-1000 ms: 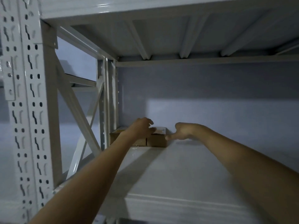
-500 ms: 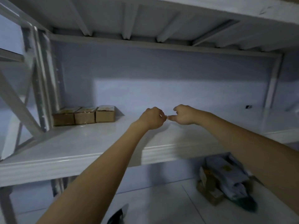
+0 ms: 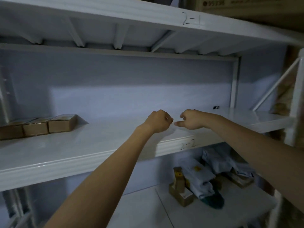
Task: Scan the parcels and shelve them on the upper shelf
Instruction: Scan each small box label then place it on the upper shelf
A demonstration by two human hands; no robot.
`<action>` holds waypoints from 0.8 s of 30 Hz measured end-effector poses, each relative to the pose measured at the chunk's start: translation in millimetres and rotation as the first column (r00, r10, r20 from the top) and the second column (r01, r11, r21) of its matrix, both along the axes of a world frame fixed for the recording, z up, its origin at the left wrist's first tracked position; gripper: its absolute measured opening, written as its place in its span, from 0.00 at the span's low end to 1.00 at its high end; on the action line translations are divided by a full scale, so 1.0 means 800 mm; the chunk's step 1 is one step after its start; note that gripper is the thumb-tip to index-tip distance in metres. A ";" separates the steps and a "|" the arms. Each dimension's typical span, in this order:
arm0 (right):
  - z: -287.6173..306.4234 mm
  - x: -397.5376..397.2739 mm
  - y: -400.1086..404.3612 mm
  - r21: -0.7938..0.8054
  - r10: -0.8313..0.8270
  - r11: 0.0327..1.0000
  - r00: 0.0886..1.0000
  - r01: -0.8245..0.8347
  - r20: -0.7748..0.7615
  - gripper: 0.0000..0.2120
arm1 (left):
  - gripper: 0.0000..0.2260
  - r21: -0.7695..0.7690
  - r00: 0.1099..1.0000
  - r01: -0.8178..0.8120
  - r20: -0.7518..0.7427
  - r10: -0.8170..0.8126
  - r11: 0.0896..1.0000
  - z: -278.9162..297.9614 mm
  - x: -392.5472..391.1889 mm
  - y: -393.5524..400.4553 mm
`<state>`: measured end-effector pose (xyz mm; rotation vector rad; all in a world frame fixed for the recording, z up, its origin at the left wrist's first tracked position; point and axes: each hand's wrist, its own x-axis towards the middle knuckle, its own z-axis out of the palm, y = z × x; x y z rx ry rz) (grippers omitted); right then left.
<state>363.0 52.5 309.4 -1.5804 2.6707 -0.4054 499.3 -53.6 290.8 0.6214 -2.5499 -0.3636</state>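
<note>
Cardboard parcels (image 3: 37,126), three in row, already on upper shelf (image 3: 92,145) far left; more parcels (image 3: 204,180) wait on floor below (unscanned, probably). Left hand (image 3: 158,120) and right hand (image 3: 191,119) curled, empty, over shelf

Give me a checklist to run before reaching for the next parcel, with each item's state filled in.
1. Left hand free: ok, fingers curled, nothing held.
2. Right hand free: ok, fingers curled, nothing visibly held.
3. Shelved boxes settled: ok, three in a row at the back left of the shelf, flat.
4. Room for more beside them: ok, bare shelf to their right.
5. Parcels left to fetch: ok, a pile of parcels lies on the lower level, under the right arm.
6. Scanner at hand: cannot tell, none in view.
</note>
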 end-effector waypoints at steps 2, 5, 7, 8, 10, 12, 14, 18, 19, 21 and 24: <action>0.005 -0.039 0.019 0.002 0.001 1.000 1.000 -0.001 -0.008 0.39 | 0.15 0.008 1.000 -0.004 0.000 0.004 1.000 0.002 -0.032 0.018; 0.009 -0.092 0.055 0.014 0.020 1.000 1.000 -0.020 -0.014 0.37 | 0.13 0.042 0.999 0.029 -0.037 -0.028 0.999 0.006 -0.078 0.053; 0.011 -0.115 0.087 0.045 0.071 0.997 0.997 -0.070 -0.022 0.30 | 0.12 0.185 0.992 0.109 -0.085 -0.095 0.977 0.004 -0.099 0.084; 0.011 -0.125 0.103 0.074 0.113 0.991 0.993 -0.111 -0.026 0.25 | 0.12 0.288 0.985 0.170 -0.089 -0.151 0.943 0.001 -0.108 0.100; 0.004 -0.144 0.133 0.177 0.187 0.967 0.982 -0.181 -0.017 0.16 | 0.12 0.429 0.963 0.250 -0.015 -0.270 0.868 -0.011 -0.123 0.130; -0.012 -0.165 0.154 0.311 0.262 0.918 0.965 -0.247 -0.007 0.15 | 0.12 0.507 0.919 0.258 0.132 -0.370 0.822 -0.035 -0.142 0.150; -0.038 -0.187 0.167 0.392 0.296 0.874 0.954 -0.288 0.041 0.16 | 0.13 0.575 0.866 0.186 0.287 -0.409 0.797 -0.069 -0.161 0.158; -0.119 -0.236 0.167 0.377 0.241 0.882 0.957 -0.284 0.158 0.14 | 0.14 0.552 0.808 0.001 0.491 -0.327 0.834 -0.172 -0.207 0.139; -0.143 -0.248 0.161 0.358 0.215 0.893 0.957 -0.274 0.196 0.15 | 0.13 0.520 0.799 -0.057 0.536 -0.273 0.852 -0.201 -0.219 0.129; -0.189 -0.266 0.146 0.305 0.159 0.921 0.948 -0.243 0.275 0.19 | 0.12 0.449 0.776 -0.185 0.612 -0.150 0.874 -0.256 -0.237 0.112; -0.242 -0.277 0.117 0.263 0.110 0.943 0.935 -0.205 0.337 0.18 | 0.08 0.415 0.794 -0.326 0.608 0.008 0.850 -0.320 -0.250 0.092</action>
